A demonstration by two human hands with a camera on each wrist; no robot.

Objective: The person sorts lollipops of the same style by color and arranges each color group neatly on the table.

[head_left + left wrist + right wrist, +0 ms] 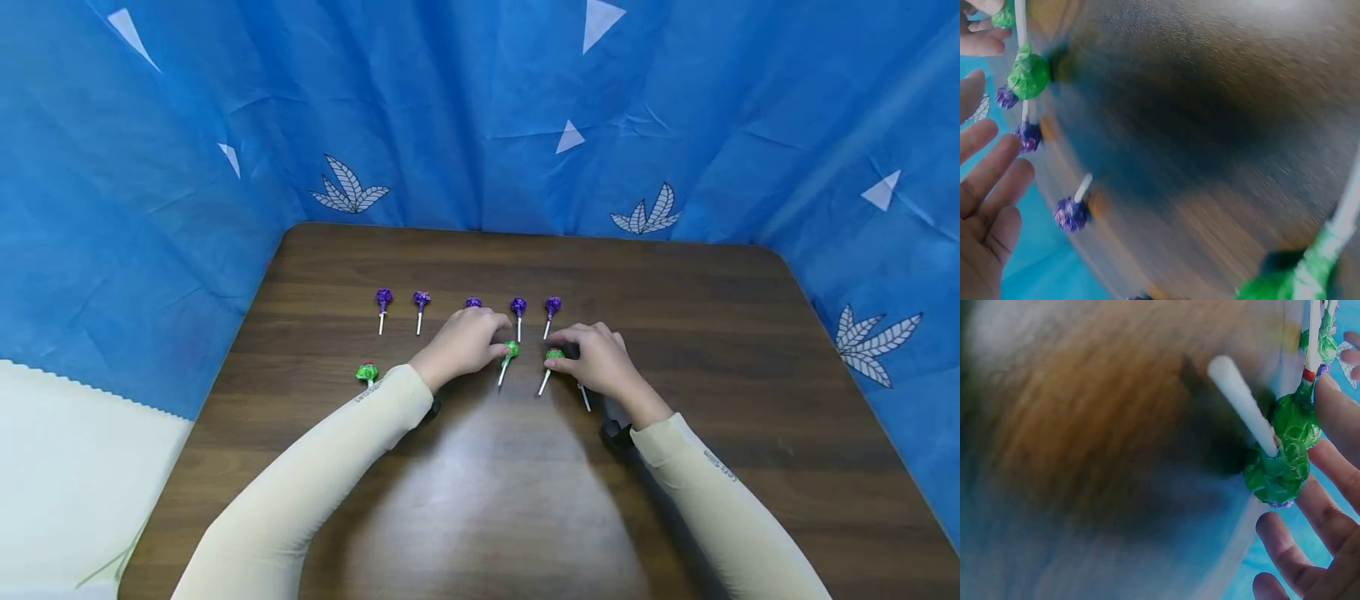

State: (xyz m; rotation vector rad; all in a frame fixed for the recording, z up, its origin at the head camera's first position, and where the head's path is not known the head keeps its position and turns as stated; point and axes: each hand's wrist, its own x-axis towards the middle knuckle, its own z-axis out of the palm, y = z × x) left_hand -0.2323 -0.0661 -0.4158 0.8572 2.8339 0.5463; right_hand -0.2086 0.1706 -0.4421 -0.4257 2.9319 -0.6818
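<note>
My left hand hovers over the table with its fingers apart. Its thumb is close beside the head of a green-wrapped lollipop, whose white stick points toward me in the head view. With thumb and fingers my right hand pinches the head of another green lollipop. Under that hand lies one more green lollipop; in the head view only its stick shows. A row of purple lollipops lies just beyond both hands, one partly hidden by the left.
Further left on the brown wooden table is a green lollipop, partly behind my left sleeve. Two purple lollipops lie at the row's left end. A blue curtain hangs along the table's far edge and sides.
</note>
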